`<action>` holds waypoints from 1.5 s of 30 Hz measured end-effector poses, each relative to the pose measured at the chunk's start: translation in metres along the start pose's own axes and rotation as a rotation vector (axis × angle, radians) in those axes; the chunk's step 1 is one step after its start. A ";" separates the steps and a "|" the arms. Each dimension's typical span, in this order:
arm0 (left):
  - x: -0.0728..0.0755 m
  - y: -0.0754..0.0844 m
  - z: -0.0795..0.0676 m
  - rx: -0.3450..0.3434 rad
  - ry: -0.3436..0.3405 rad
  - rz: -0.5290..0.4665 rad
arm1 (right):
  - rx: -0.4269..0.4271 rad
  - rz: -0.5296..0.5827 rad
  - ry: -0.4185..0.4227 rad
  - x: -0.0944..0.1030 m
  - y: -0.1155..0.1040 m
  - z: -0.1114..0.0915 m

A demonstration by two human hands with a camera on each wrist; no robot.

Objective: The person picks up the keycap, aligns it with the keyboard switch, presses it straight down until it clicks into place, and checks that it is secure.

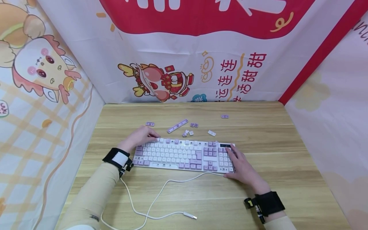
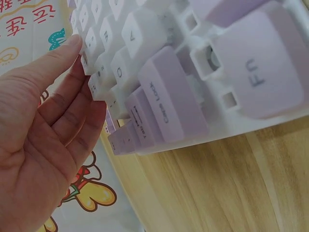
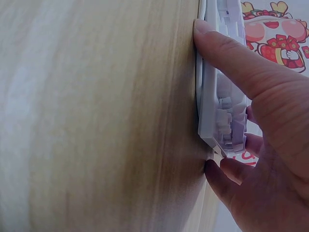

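Note:
A white and lilac keyboard (image 1: 169, 155) lies on the table, with some keycaps absent, including along its front row. My left hand (image 1: 141, 136) is at its far left corner. The thumb and curled fingers pinch at a white keycap in the top row; the fingertips are partly hidden in the left wrist view, where the hand (image 2: 43, 111) is beside the Caps Lock key (image 2: 166, 96). At the other end, my right hand (image 1: 242, 167) grips the keyboard, its thumb (image 3: 222, 48) along the near edge and fingers round the right side, some over the number keys.
Behind the keyboard lie a long lilac keycap strip (image 1: 177, 126), small lilac pieces (image 1: 194, 125), white keycaps (image 1: 191, 133), and short strips (image 1: 150, 124). A white cable (image 1: 149, 210) loops over the table front, ending in a USB plug (image 1: 189, 215). Printed cloth (image 1: 161, 44) walls the table.

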State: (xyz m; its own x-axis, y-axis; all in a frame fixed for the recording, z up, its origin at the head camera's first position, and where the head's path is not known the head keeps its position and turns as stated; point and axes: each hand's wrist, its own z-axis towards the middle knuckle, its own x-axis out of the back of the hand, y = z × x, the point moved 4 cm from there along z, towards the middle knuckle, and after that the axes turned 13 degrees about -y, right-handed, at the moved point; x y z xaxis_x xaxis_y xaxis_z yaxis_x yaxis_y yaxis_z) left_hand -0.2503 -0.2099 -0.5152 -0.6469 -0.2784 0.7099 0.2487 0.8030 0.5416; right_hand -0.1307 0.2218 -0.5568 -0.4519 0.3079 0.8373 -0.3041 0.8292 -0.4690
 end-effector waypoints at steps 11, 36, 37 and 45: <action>0.003 0.009 0.002 0.013 0.063 0.038 | 0.006 0.012 0.014 0.003 -0.001 -0.001; 0.005 0.029 -0.003 0.064 0.084 0.188 | 0.003 0.007 0.025 0.004 0.000 -0.003; 0.004 0.028 -0.003 0.064 0.083 0.186 | 0.005 0.006 0.027 0.003 0.000 -0.003; 0.001 0.033 -0.002 0.077 0.071 0.234 | 0.003 0.001 0.023 0.001 0.000 -0.003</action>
State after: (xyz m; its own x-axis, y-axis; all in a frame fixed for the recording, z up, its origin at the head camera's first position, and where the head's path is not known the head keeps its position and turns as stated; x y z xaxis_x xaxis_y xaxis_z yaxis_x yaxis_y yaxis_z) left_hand -0.2411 -0.1848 -0.4956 -0.5253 -0.1147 0.8432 0.3284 0.8868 0.3252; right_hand -0.1284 0.2238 -0.5552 -0.4327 0.3198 0.8429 -0.3057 0.8275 -0.4709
